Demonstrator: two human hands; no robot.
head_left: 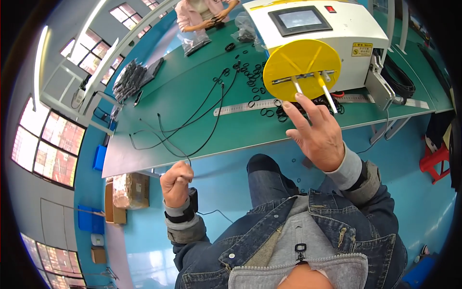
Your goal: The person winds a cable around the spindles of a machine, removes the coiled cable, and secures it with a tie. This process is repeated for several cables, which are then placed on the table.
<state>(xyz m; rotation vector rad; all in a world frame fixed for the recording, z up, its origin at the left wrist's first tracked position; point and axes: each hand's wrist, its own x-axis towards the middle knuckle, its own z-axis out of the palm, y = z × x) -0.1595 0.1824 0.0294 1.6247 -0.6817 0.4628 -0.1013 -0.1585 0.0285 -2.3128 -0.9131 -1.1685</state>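
Below the table's front edge, my left hand (176, 184) is closed around the end of a thin black cable (182, 154). The rest of that cable runs up onto the green tabletop, among other loose black cables (206, 114). My right hand (319, 136) has its fingers spread and nothing visible in it. Its fingertips are at the lower rim of a yellow disc (281, 62), close to the white posts (327, 94) that stick out of it. Whether they touch a post I cannot tell. The disc is mounted on the front of a white machine (353, 62).
Several black rings (251, 77) lie scattered left of the disc. A steel ruler (233, 109) runs along the tabletop (144, 161). Bundled black cables (131, 79) are piled far left. Across the table, a person in pink (190, 19) handles something dark. A red stool (433, 163) stands right.
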